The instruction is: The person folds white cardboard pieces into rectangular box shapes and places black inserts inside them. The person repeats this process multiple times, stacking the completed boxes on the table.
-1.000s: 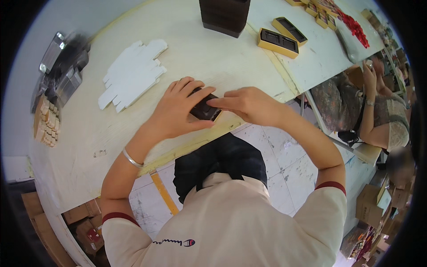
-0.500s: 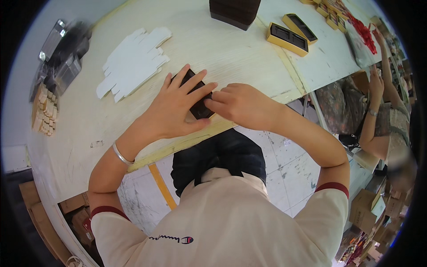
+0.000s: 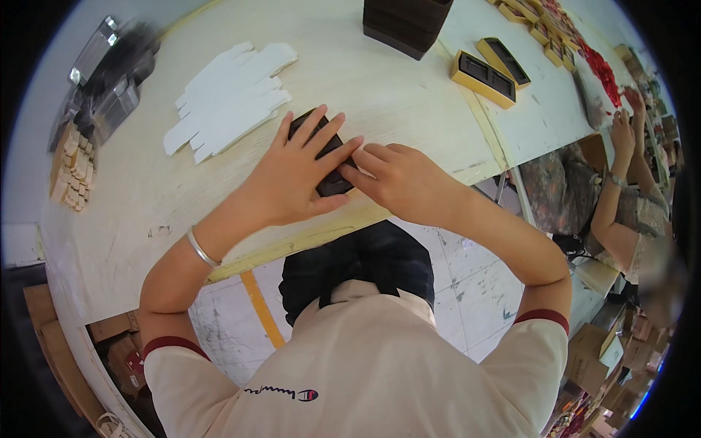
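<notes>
White worktop point(image 3: 409, 109), yellow tape along its front edge and a yellow tape seam to the right. Co-worker point(image 3: 610, 212) in patterned clothing seated at far right, arms reaching toward the worktop. Fanned stack of flat white card pieces point(image 3: 230, 98) lies left of centre. Grey and black plastic-wrapped bundles point(image 3: 117, 109) at upper left. Left hand point(image 3: 296, 171): fingers spread wide, palm down, over a dark-brown rectangular piece point(image 3: 334, 181), material unclear. That piece lies on the worktop near the front edge, slanted, mostly covered by the fingers. Right hand point(image 3: 401, 179): fingers curled, narrow, thumb and index tips at the piece's right edge, beside the left index fingertip; cannot tell whether it pinches anything. Squared dark-brown stack point(image 3: 405, 22) at top centre, cut by the picture edge. Pile of small cream blocks point(image 3: 73, 171) at far left. Two open yellow rectangular boxes with black inserts point(image 3: 478, 87) right of the brown stack, touching. Red ribbon-like heap point(image 3: 600, 73) at upper right. Silver metal bangle point(image 3: 201, 248) on left wrist.
</notes>
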`<act>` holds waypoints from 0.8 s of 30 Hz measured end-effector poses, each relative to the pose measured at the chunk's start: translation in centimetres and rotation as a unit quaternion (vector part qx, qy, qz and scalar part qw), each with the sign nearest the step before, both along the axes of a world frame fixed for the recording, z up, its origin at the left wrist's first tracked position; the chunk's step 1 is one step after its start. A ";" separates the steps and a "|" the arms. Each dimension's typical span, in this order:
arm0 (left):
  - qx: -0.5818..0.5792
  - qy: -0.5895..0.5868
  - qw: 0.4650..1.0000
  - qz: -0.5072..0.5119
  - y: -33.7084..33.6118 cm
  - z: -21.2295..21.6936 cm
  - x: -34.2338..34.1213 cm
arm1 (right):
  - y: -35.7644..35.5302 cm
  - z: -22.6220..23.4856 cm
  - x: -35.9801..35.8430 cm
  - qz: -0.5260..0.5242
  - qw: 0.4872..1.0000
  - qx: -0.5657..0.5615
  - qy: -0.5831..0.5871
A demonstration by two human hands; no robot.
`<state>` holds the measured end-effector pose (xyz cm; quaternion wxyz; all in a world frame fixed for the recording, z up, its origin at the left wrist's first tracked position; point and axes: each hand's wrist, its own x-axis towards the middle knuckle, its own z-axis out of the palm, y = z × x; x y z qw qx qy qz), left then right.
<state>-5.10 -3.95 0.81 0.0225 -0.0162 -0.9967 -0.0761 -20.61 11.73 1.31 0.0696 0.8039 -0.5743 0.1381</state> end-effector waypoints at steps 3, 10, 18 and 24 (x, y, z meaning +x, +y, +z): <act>-0.008 0.003 1.000 -0.012 -0.2 -0.1 0.1 | 0.2 -1.2 -0.4 -0.012 0.997 0.033 -0.071; -0.041 0.015 0.999 -0.019 -2.4 1.5 0.7 | 1.1 -0.8 2.6 -0.090 0.994 -0.021 -0.052; 0.106 0.074 0.990 0.052 -1.3 -1.4 2.0 | 0.4 -3.5 3.7 -0.147 0.963 -0.087 -0.208; -0.030 0.121 0.953 0.275 -6.2 -0.1 5.2 | 6.9 -1.8 -6.1 -0.270 0.945 -0.073 -0.168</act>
